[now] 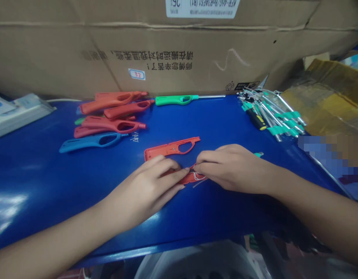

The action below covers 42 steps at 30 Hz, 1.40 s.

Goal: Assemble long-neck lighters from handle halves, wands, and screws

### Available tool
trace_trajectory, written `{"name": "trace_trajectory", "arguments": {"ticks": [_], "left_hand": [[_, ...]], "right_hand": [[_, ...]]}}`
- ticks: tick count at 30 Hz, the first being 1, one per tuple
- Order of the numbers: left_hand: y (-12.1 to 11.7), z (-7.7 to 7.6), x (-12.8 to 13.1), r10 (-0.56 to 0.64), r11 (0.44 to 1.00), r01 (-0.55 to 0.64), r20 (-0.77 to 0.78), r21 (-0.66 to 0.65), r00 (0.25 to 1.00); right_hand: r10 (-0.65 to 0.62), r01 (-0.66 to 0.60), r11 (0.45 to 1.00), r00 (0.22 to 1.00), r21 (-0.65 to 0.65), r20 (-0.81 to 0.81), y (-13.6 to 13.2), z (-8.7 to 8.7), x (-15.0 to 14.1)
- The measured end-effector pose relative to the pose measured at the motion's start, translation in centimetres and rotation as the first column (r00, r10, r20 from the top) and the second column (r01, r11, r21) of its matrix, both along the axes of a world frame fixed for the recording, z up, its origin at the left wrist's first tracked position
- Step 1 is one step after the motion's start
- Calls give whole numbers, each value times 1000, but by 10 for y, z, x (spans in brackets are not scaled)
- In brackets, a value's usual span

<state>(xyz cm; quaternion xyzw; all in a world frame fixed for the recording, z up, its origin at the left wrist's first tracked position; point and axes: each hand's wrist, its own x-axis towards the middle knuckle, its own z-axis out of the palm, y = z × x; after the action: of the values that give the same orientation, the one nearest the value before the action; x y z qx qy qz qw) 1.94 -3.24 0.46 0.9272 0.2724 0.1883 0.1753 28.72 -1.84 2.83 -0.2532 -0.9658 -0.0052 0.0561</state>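
My left hand (151,182) lies over a red lighter shell half (192,178) on the blue table (51,178), fingers pressed down on it. My right hand (231,166) meets it from the right, fingers pinched on the same shell and its inner part, whose green tip (258,154) sticks out behind the hand. A second red shell half (171,148) lies open side up just beyond my hands. The shell under my hands is mostly hidden.
Red shells (112,112) and a blue one (88,142) are heaped at the back left. A green assembled lighter (179,100) lies by the cardboard box (167,50). Metal tubes with green ends (271,112) are piled at the back right. A white box (16,112) sits far left.
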Motion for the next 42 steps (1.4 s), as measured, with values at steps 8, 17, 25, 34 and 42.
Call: {"name": "trace_trajectory", "arguments": {"ticks": [8,17,25,34,42], "left_hand": [[-1,0,0,14,999,-14,4,38,1000],[-1,-3,-1,20,998,-21,10,62,1000],[2,-1,0,2,1000,-2,20,25,1000],[2,-3,0,-9,1000,10,52,-8,999],[2,-3,-1,-6,1000,7,47,-29,999]], "right_hand": [[7,-7,1000,1000,-4,6,0,1,1],[-16,16,1000,1000,-12,9,0,1,1],[-27,27,999,999,17,26,0,-1,-1],[-84,84,996,996,17,-22,-1,-3,-2],[-106,107,994,994,17,-38,-2,-3,-2]]}}
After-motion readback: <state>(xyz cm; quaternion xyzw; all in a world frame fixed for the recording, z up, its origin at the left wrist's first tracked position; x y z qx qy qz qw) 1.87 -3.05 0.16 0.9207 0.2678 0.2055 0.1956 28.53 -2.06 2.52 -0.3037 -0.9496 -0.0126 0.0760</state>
